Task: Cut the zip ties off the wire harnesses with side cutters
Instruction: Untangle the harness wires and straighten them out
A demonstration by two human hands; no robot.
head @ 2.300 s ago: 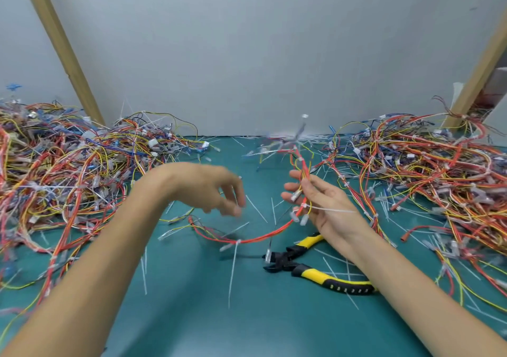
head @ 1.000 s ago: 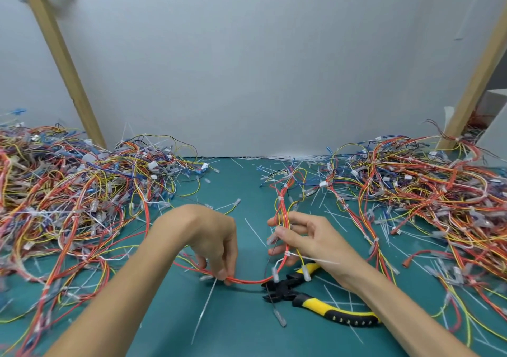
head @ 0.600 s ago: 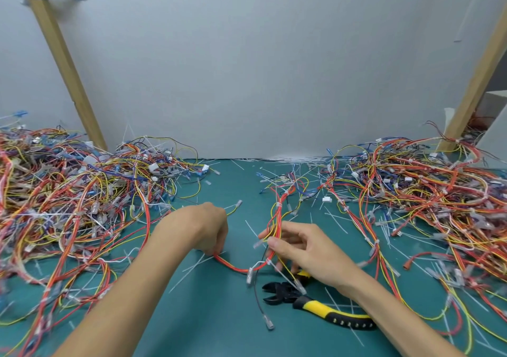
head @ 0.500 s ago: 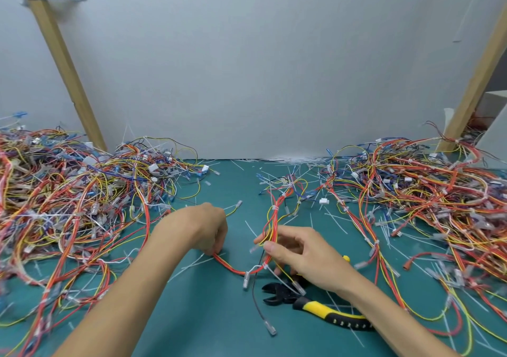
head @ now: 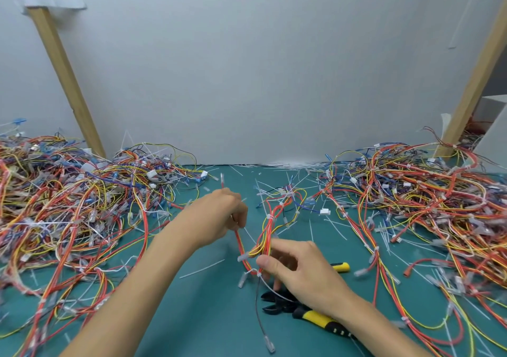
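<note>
Left hand: the left hand (head: 219,218) is gripping one red strand of the harness, fingers curled round it, with a capped end poking up past the knuckles.
Right hand: the right hand (head: 297,270) is pinching the lower loop of the same bundle between thumb and fingertips, hovering just over the cutters.
Harness: the wire harness (head: 267,230) is hanging between the two hands at the middle of the tabletop (head: 192,318). A white zip tie (head: 270,216) is cinching it partway up, and a thin dark lead (head: 259,310) is trailing toward the near edge.
Side cutters: the side cutters (head: 319,319) are lying flat with nobody holding them. The black nose is peeking out beneath the right hand, and one yellow handle is running under the wrist.
Risk: both hands are busy, so a grip is going to have to go. If the right hand lets go to grab the tool, the bundle could be flopping back. The tie is sitting tight on the wires, so a careless bite would be nicking insulation.
Around: a left pile (head: 68,208) and a right pile (head: 417,195) of tangled harnesses are flanking the work, and cut tie tails (head: 202,269) are littering the mat.
In the way: strands from the right pile are reaching toward the harness's far end, possibly snagging it, though the tangle is too dense to tell.
</note>
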